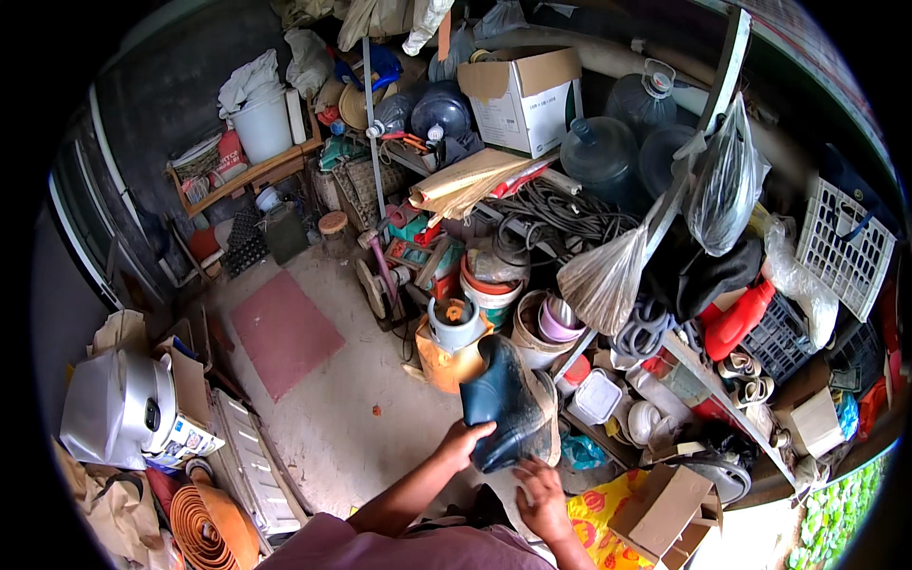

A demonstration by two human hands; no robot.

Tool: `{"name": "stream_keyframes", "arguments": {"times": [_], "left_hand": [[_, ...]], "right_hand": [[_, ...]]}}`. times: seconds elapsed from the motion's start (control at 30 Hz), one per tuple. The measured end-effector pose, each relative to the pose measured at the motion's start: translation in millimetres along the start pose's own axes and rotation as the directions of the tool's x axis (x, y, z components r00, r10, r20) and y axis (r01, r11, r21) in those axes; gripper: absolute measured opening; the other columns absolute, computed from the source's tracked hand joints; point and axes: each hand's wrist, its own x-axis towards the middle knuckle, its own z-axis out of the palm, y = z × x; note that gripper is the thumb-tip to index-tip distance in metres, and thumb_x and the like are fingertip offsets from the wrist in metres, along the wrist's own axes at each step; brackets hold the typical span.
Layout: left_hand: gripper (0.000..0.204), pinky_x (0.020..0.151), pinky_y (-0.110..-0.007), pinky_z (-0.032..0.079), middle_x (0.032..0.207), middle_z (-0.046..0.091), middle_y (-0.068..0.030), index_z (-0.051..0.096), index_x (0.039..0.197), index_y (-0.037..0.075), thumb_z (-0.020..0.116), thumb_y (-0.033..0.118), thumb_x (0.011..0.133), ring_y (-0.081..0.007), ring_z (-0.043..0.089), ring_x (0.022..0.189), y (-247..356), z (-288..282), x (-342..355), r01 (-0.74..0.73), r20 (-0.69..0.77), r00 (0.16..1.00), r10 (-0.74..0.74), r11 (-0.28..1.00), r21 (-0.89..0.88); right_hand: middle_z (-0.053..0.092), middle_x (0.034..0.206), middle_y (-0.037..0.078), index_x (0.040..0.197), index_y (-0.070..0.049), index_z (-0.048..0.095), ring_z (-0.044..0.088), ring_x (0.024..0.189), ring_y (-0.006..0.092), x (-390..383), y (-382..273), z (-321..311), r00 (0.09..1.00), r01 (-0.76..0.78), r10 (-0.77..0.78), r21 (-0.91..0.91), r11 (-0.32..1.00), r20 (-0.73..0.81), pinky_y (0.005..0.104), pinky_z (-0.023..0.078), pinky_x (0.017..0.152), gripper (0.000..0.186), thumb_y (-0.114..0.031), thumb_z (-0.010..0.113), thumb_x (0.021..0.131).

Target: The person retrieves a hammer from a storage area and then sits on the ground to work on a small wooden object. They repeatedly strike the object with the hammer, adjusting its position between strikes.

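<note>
Dark rubber boots (503, 408), apparently a pair held together, are in front of me, with dirt-coloured smears on their right side. My left hand (464, 443) is closed on their left edge, the thumb lying over the rubber. Close below the boots' lower right side is my right hand (543, 496), its fingers bent but apart and nothing visible in them; whether the fingertips touch the rubber I cannot tell. Just beyond the boots stands an orange gas cylinder (451, 366) with a grey collar. Pails (537, 332) are beside it.
Shelving on the right holds water jugs (598, 157), a cardboard carton (522, 109), coiled black hose (579, 214) and hanging plastic bags (727, 180). An open brown box (665, 513) lies near my right arm. At left are a silver appliance (114, 408) and rolled orange hose (214, 527). A reddish mat (285, 332) covers some floor.
</note>
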Motion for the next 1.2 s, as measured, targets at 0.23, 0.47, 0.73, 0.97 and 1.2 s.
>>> {"name": "stream_keyframes", "arguments": {"times": [0.23,0.47,0.73,0.97,1.2], "left_hand": [[0.03,0.073,-0.035,0.047,0.087,0.057,-0.008,0.052,0.097,0.001,0.063,0.012,0.071,-0.0202,0.056,0.078,149.6,13.9,83.1,-0.258,-0.026,0.966,0.258,0.966,-0.001],[0.029,0.079,-0.042,0.046,0.092,0.058,-0.0137,0.052,0.097,0.0,0.055,0.02,0.075,-0.0266,0.057,0.085,342.2,60.0,151.9,-0.394,0.09,0.91,0.404,0.912,-0.115],[0.029,0.083,-0.041,0.044,0.095,0.059,-0.0154,0.054,0.095,-0.002,0.047,0.021,0.079,-0.0273,0.056,0.089,558.5,158.4,281.8,-0.537,0.419,0.716,0.559,0.824,-0.181],[0.026,0.083,-0.039,0.043,0.093,0.059,-0.0139,0.055,0.092,-0.001,0.041,0.018,0.081,-0.026,0.056,0.088,695.2,234.5,395.9,-0.55,0.477,0.647,0.595,0.797,-0.249],[0.023,0.08,-0.04,0.044,0.088,0.06,-0.0117,0.057,0.085,0.003,0.041,0.019,0.079,-0.0257,0.056,0.084,730.3,275.2,479.7,-0.487,0.517,0.641,0.567,0.821,-0.297]], "right_hand": [[0.061,0.08,0.014,0.089,-0.002,0.057,0.062,0.073,0.0232,-47.0,131.2,1.0,0.889,-0.432,0.448,0.152,0.889,-0.095,0.0288,0.049,0.063,0.017,-0.001,0.054,0.073],[0.061,0.076,0.013,0.087,-0.005,0.058,0.061,0.067,0.0259,16.5,170.4,23.7,0.888,-0.457,0.459,0.077,0.886,-0.012,0.0313,0.048,0.06,0.014,-0.008,0.052,0.074],[0.061,0.076,0.011,0.088,-0.008,0.057,0.06,0.069,0.0274,77.3,195.7,89.7,0.818,-0.573,0.573,0.008,0.819,-0.058,0.0347,0.048,0.061,0.017,-0.015,0.054,0.073],[0.061,0.077,0.012,0.089,-0.008,0.057,0.06,0.07,0.0279,172.5,194.5,111.6,0.674,-0.737,0.737,0.027,0.675,-0.053,0.0351,0.048,0.062,0.018,-0.016,0.054,0.073],[0.061,0.077,0.012,0.089,-0.008,0.057,0.06,0.071,0.0285,224.2,193.7,122.6,0.549,-0.832,0.829,0.026,0.554,-0.107,0.0356,0.048,0.063,0.019,-0.016,0.054,0.072]]}}
